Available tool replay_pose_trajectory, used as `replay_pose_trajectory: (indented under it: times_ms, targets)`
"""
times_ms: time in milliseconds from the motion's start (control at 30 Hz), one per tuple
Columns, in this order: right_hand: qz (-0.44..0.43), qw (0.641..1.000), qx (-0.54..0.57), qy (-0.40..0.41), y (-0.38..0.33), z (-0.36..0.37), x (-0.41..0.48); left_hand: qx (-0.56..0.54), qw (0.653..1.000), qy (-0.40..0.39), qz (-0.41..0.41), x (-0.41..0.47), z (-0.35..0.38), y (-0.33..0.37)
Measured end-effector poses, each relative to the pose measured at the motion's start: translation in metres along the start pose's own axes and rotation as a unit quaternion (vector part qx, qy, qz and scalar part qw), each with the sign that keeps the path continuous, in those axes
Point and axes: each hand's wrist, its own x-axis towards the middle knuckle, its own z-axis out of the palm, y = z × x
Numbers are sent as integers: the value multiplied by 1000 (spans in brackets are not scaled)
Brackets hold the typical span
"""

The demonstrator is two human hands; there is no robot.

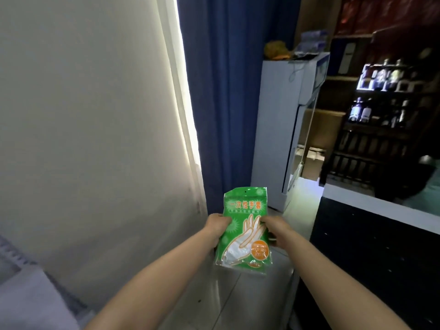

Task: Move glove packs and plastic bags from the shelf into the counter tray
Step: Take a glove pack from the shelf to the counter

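From the head view, this looks like the carrying step. A green glove pack (245,231) is held upright in mid-air in front of the person, above the tiled floor (238,296) and clear of any shelf or surface. The left hand (217,226) grips its left edge and the right hand (274,229) grips its right edge. The fingers (224,220) of both hands curl round the pack's sides, mostly hidden behind it, so exactly how they wrap cannot be told.

The tray is not in sight. The nearest likely place for it is the tabletop (371,202), a white-topped counter with a dark front off to the right, of which only a strip shows. I judge the next move calls for a turn to the right to find the tray, and then for lowering the pack flat into it. One hand would be enough, since the pack looks light and floppy.

A pale wall (95,115) fills the left side, with a blue curtain (221,91) beside it. Beyond stands a white fridge (281,129) with clutter on top. A dark shelf (381,129) of bottles sits behind the counter. Nothing lies between the hands and the counter, though its near corner is close to the right forearm.
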Motion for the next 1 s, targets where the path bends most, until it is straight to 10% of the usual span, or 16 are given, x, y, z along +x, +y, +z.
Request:
replay_pose_trajectory:
  times_ms: [467, 1000]
  targets:
    - [136, 973, 165, 83, -66, -49, 210, 140, 958, -236, -90, 246, 69, 105]
    - [109, 942, 258, 184, -155, -185, 333, 153, 936, -313, -57, 394, 244, 227]
